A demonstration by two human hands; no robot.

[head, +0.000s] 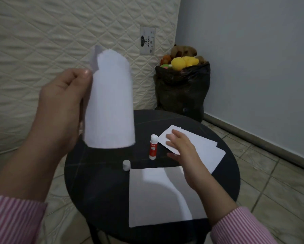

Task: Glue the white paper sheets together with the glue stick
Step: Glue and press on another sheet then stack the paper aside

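My left hand [63,103] pinches a curled white sheet [110,103] up in the air, and it blocks my view of the worktop's [98,182] far left edge. My right hand [181,147] lies flat, fingers spread, on a small stack of sheets [205,152] to the right. The glue stick [153,147] stands upright just beside it, apparently uncapped, its cap [126,165] near another sheet [161,196] in front of me. Behind stand a quilted mattress [42,41] and a black bag of soft toys [182,88].
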